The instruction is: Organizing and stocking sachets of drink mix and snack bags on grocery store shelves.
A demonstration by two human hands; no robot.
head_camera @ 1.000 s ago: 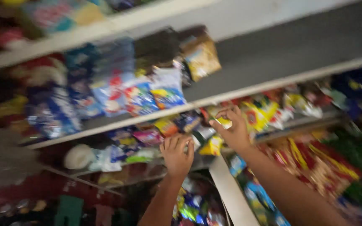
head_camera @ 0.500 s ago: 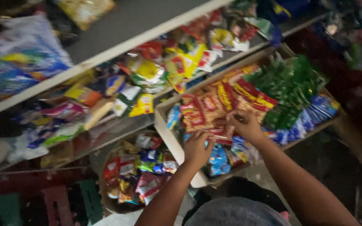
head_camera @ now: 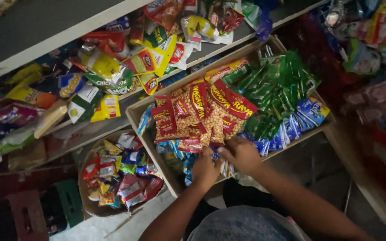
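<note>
1. Head view, hands: left hand (head_camera: pixel 205 168) and right hand (head_camera: pixel 242 154) meeting at the near edge of the shallow cardboard tray (head_camera: pixel 136 117), knuckles up, fingers curling down into the small blue sachets (head_camera: pixel 225 166); fingertips hidden, so cannot tell whether clamping on a sachet or merely resting among them.
2. Head view, tray contents: red-labelled peanut packets (head_camera: pixel 198 114) lying at 12 o'clock from the hands, overlapping like shingles, likely for showing each label; green sachets (head_camera: pixel 277 87) fanning out at 1 o'clock; blue strip packets (head_camera: pixel 307 114) hanging over the rim at 2 o'clock.
3. Head view, surroundings: round basket (head_camera: pixel 88 203) of mixed wrapped sweets sitting low at 9 o'clock from the hands; shelf (head_camera: pixel 59 38) running above at 11 o'clock, with yellow and red snack bags (head_camera: pixel 126 67) crowding below it, leaning forward for easy reach.
4. Head view, bottom edge: grey cap (head_camera: pixel 246 225) showing at 6 o'clock, just below both forearms.
</note>
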